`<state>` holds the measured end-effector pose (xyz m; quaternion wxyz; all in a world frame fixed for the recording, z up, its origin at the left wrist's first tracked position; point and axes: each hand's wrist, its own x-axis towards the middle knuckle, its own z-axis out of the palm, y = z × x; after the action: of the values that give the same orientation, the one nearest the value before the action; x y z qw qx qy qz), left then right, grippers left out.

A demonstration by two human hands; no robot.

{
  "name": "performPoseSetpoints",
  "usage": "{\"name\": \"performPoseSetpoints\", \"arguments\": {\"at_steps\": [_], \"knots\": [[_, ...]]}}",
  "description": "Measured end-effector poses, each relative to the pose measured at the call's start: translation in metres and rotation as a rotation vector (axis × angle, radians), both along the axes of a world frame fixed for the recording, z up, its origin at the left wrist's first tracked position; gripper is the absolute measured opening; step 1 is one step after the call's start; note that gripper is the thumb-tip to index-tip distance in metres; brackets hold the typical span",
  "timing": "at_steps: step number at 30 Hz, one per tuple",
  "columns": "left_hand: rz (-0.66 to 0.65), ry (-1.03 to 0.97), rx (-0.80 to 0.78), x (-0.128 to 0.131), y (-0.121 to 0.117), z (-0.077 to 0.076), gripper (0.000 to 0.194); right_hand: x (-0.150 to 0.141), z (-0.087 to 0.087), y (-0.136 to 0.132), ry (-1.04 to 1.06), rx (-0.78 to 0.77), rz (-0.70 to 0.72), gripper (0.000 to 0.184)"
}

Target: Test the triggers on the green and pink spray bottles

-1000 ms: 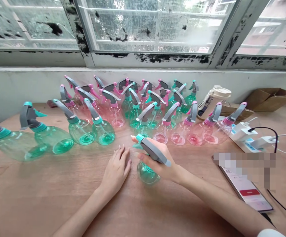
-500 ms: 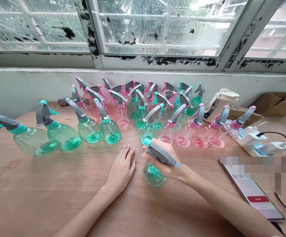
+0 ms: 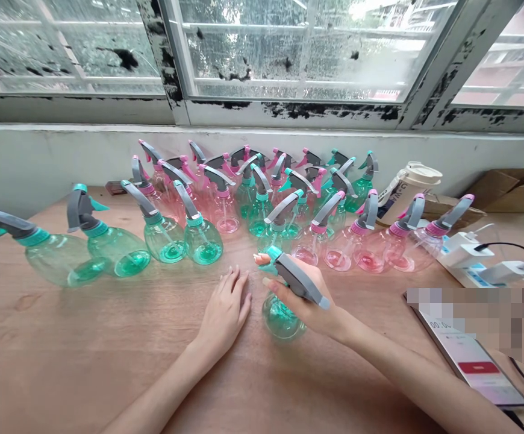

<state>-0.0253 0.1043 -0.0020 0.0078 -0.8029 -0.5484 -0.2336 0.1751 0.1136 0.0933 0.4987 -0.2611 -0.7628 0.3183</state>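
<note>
A green spray bottle (image 3: pixel 284 318) with a grey and teal trigger head stands on the wooden table before me. My right hand (image 3: pixel 309 295) is round its neck, just under the head, with the thumb on the near side and the fingers on the far side. The fingertips reach past the teal trigger, and the grip looks loose. My left hand (image 3: pixel 226 306) lies flat on the table left of this bottle, fingers stretched out and holding nothing. Behind it are a green spray bottle (image 3: pixel 204 246) and another green one (image 3: pixel 166 242).
Several pink spray bottles (image 3: pixel 338 256) and green ones stand in rows toward the wall. At the right are a lidded cup (image 3: pixel 409 187), a cardboard box (image 3: pixel 510 190), a power strip (image 3: pixel 470 268) with plugs and cables, and a phone (image 3: pixel 476 366) on the table (image 3: pixel 85 355).
The fingers of my right hand have loosened and straightened past the trigger, showing more of the trigger head. The bottle stands where it was. My left hand has hardly moved.
</note>
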Motion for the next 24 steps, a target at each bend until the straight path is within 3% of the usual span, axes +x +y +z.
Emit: {"name": "performPoseSetpoints", "arguments": {"at_steps": [6,12,16,20,24], "knots": [[-0.004,-0.008,-0.015,0.000,0.000,0.001,0.041,0.001,0.003,0.001,-0.024,0.027,-0.039,0.009],[-0.004,-0.061,-0.035,0.000,-0.001,0.003,0.040,0.002,0.004,0.002,-0.038,0.057,-0.008,0.010],[-0.054,-0.252,-0.139,0.005,-0.010,0.018,0.036,-0.001,-0.004,0.002,0.016,0.031,-0.020,0.020],[-0.197,-0.450,-0.198,0.013,-0.029,0.037,0.041,-0.002,-0.009,0.000,0.032,0.063,-0.110,0.022],[-0.285,-0.423,-0.144,0.022,-0.047,0.043,0.064,-0.006,-0.010,-0.003,0.075,0.086,-0.197,0.026]]}}
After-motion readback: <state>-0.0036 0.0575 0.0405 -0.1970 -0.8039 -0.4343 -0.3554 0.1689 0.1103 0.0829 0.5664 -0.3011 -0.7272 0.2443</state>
